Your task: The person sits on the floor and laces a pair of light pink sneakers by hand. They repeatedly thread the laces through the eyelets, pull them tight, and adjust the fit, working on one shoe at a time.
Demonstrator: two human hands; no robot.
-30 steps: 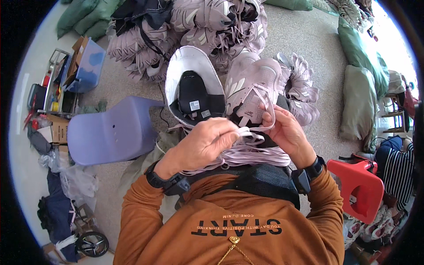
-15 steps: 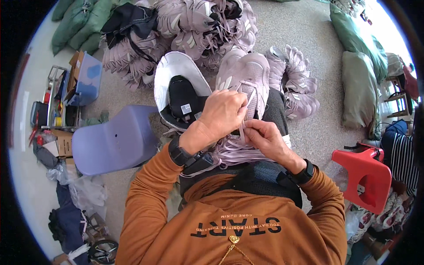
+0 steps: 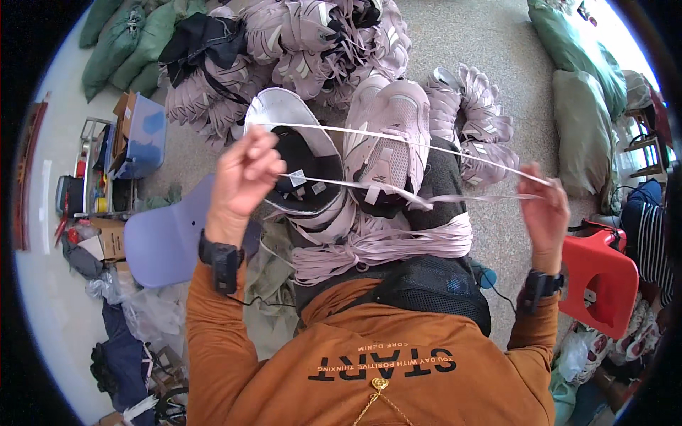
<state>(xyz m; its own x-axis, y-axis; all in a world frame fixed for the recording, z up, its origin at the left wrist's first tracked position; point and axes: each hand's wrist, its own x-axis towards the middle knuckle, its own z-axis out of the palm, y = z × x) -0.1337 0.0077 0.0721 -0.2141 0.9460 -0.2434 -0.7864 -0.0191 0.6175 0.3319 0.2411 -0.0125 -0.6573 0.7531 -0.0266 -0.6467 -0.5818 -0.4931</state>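
A pale pink sneaker (image 3: 408, 106) rests at my knees, its toe pointing away from me; another like it lies partly hidden on its left. Two strands of a pale shoelace (image 3: 469, 153) stretch across above the sneaker, from one hand to the other. My left hand (image 3: 247, 170) is raised at the left, fingers curled and pinching the lace. Out to the right, my right hand (image 3: 544, 213) grips the other end. A thick bundle of pink laces (image 3: 383, 248) lies across my lap. Left of the sneakers stands a white open container (image 3: 277, 103) with black padded pieces inside.
Many pink shoes (image 3: 298, 42) are heaped ahead, with more stacked shoes (image 3: 490, 131) to the right. A purple chair (image 3: 167, 238) stands at left, a red stool (image 3: 600, 284) at right. Green sacks (image 3: 114, 57) and a blue bin (image 3: 147, 131) sit farther out.
My hands were close together at the sneaker's lacing; they have moved wide apart, left and right, drawing the lace out between them. The sneaker's opening is now uncovered.
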